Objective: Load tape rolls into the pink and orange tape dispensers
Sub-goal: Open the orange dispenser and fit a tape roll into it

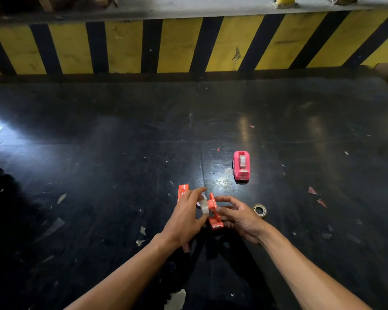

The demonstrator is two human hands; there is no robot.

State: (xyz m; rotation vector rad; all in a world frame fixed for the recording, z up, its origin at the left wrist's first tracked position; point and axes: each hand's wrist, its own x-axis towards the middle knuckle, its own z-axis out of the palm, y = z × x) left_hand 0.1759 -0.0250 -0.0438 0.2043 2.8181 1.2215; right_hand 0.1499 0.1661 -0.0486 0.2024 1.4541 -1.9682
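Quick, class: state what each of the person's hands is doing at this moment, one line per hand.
Left hand: closed on a clear tape roll.
Right hand: closed on the orange tape dispenser.

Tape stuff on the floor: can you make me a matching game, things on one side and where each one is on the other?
Things:
1. Pink dispenser
2. Orange dispenser
3. Clear roll
4. Spare roll

Places:
A. In the left hand
B. On the floor, right of the right hand
C. Alone on the floor, beyond the hands
D. Held by the right hand

Pairs: 1-C, 2-D, 3-A, 4-B
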